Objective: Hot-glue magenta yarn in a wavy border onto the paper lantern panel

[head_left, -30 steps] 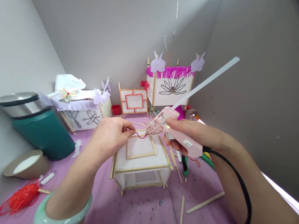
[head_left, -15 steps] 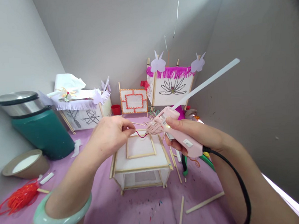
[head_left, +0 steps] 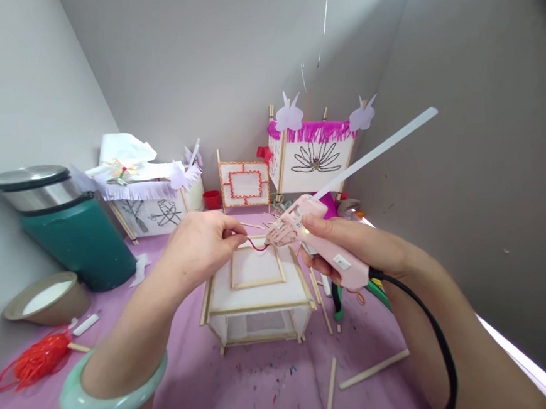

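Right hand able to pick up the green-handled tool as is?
Probably not: the right hand is wrapped around the pink glue gun, which likely needs setting down first. The green-handled tool lies nearby, partly hidden.

Lots of room on near part of tabletop, between left arm and loose sticks; hand could slip in there, up to front of white box. Box blocks middle. Thin red string crosses gap between left hand and tip of pink glue gun. Long glue stick pokes out up and right; black cord hangs across right arm. Big green bottle and bowl block left side; paper lantern blocks back
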Demonstrator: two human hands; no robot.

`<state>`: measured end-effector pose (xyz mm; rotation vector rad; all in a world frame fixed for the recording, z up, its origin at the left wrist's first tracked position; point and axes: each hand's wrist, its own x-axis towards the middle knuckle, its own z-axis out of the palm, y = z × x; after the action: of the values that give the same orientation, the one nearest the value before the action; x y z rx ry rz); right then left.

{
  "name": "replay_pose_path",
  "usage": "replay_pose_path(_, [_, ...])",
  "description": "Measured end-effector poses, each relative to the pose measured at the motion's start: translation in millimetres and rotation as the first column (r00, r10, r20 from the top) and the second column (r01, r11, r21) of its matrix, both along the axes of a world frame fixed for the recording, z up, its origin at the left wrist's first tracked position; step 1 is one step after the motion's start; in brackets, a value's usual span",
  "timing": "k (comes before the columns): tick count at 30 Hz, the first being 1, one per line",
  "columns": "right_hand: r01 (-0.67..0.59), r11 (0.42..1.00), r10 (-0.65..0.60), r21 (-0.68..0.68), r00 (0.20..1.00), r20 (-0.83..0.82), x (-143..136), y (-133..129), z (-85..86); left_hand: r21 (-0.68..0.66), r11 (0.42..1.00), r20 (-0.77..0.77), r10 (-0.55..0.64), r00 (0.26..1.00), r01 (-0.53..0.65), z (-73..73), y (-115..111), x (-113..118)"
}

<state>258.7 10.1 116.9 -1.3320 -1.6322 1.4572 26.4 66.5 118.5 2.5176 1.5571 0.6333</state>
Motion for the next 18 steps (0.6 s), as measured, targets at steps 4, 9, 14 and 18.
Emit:
replay_pose_path(4, [-0.025,1.000,0.024,-0.013,0.999,-0.025,-3.2,-2.5,2.4,0.002,1.000,0.000,0.006,1.000,-0.006,0.8,-0.1,0.0])
replay_pose_path(9, [-0.018,1.000,0.018,0.003,1.000,-0.023,-0.1,0.7,-2.2,-0.001,1.000,0.004,0.014,1.000,-0.014,-0.1,0.2,-1.3])
replay_pose_path(14, [0.025,0.999,-0.026,0.020,0.999,0.022,3.0,3.3,-3.6,0.001,1.000,0.015,0.021,1.000,-0.021,-1.6,1.9,-1.5])
replay_pose_path(18, [-0.025,0.998,0.026,0.050,1.000,-0.005,-0.9,2.2,-1.0,0.006,1.000,0.019,0.023,1.000,-0.024,-2.1,2.1,-0.6])
